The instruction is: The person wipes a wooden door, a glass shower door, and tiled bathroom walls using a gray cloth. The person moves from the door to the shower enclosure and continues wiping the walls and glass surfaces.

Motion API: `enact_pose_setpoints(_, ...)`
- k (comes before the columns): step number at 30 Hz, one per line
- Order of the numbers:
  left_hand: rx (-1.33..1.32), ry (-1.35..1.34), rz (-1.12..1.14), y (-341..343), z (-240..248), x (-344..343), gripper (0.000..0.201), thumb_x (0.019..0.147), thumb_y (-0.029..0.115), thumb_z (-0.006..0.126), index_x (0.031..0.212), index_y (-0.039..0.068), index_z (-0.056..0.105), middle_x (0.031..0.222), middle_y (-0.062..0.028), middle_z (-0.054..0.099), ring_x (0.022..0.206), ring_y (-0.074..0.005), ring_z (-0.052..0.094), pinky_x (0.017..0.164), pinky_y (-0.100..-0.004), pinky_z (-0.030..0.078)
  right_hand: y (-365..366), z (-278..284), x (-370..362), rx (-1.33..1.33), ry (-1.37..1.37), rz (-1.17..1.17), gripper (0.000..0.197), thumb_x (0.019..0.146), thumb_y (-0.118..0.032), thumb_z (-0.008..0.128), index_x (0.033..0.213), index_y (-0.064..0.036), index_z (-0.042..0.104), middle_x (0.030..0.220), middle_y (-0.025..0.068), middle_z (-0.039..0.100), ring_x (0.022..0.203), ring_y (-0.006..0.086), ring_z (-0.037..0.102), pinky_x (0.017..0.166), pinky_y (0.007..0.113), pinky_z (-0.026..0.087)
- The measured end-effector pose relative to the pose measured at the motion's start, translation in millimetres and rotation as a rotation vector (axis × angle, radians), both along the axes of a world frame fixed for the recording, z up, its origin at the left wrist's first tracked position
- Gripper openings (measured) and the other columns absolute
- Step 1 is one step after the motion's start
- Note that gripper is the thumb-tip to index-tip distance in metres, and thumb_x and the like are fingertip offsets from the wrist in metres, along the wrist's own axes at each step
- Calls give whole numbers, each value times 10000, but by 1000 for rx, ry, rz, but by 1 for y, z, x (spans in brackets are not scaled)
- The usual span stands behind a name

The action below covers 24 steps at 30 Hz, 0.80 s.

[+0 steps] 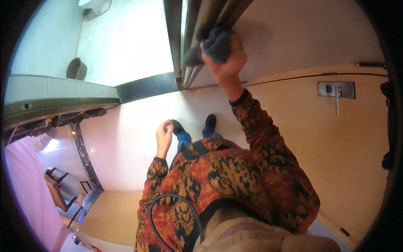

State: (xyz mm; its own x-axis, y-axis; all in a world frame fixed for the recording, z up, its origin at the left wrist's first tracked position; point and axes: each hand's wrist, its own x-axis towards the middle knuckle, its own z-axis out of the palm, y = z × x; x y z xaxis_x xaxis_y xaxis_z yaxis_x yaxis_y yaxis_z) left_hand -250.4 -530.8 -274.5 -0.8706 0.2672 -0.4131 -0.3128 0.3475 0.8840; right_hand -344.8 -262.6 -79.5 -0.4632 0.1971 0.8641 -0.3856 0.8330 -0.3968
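My right hand (230,63) is raised and closed around a dark grey cloth (218,45). The cloth is bunched against the brown wooden door frame (210,19). A second dark grey bulge (193,56) shows on the other side of the frame; I cannot tell whether it is part of the same cloth. Low by my side hangs my left hand (163,136), its fingers loosely bent and nothing visible in them. It touches nothing that I can see.
A yellowish door (294,138) with a metal lever handle (337,92) stands to the right. Through the doorway lies a bright tiled room with a bucket (77,69) and a white toilet (95,6). A pink curtain (31,189) and a tan box-like surface (113,214) are at left.
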Motion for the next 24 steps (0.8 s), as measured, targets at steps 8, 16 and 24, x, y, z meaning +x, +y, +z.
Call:
enact_pose_setpoints(8, 90, -183, 7, 4, -33, 23, 245, 843, 77, 548, 1049, -54, 556, 899, -98, 629, 749, -134, 594, 688, -240, 476, -21, -101, 16, -18, -512, 43, 442, 625, -134, 751, 1009, -25, 562, 878, 172, 610, 755, 342, 601, 678, 372, 491)
enact_pose_setpoints(16, 124, -70, 130, -5, -11, -22, 292, 837, 137, 555, 1069, -41, 558, 914, -92, 622, 773, -142, 599, 681, -235, 456, -14, 31, -7, -153, -33, 109, 301, 739, -221, 720, 934, -31, 593, 784, 80, 641, 682, 194, 634, 653, 282, 497)
enact_pose_setpoints(24, 122, -154, 108, -11, -20, -19, 296, 836, 160, 570, 1061, -34, 564, 925, -93, 615, 767, -129, 593, 662, -225, 442, -27, -51, -6, -26, -406, 125, 483, 675, -172, 728, 1106, -50, 546, 908, 166, 627, 756, 330, 627, 659, 367, 505)
